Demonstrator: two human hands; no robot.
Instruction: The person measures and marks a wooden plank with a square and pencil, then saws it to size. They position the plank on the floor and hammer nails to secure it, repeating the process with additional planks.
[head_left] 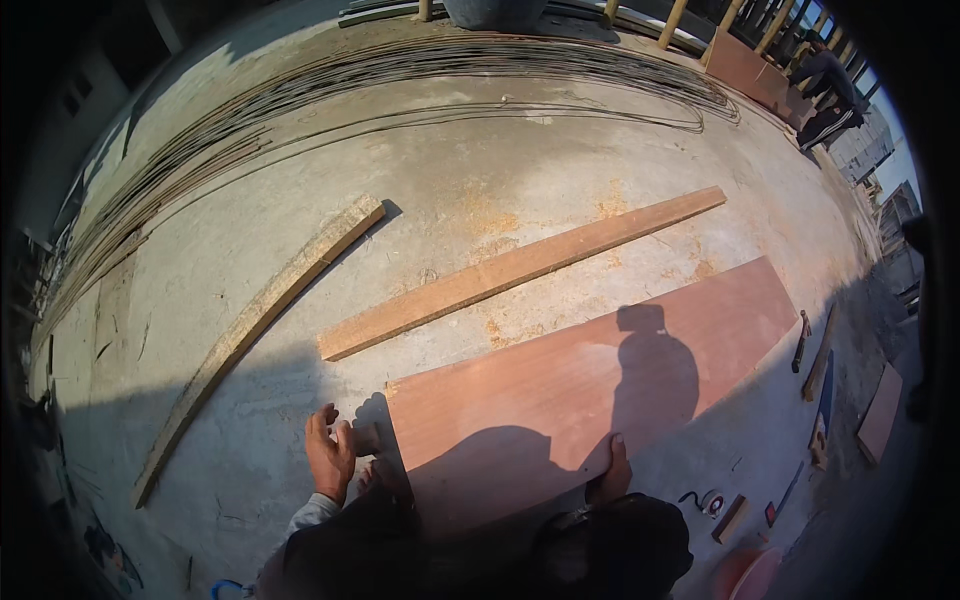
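Observation:
My left hand (330, 450) hovers left of the reddish plywood board (500, 390), fingers apart and loosely curved, beside a short wooden piece (365, 438) at the board's left end. My right hand (609, 472) grips the board's near edge, thumb on top and fingers hidden beneath. Shadows fall across the board. Beyond it a straight timber length (520, 270) lies on the concrete, and a paler timber (250, 330) lies diagonally to the left.
Long bundled rods (400, 60) run across the back. A worker in dark clothes (830, 90) bends by panels at upper right. At right lie a hammer (800, 345), a saw (822, 420), a tape measure (712, 503) and offcuts (878, 410). Sawdust marks the concrete floor (230, 230).

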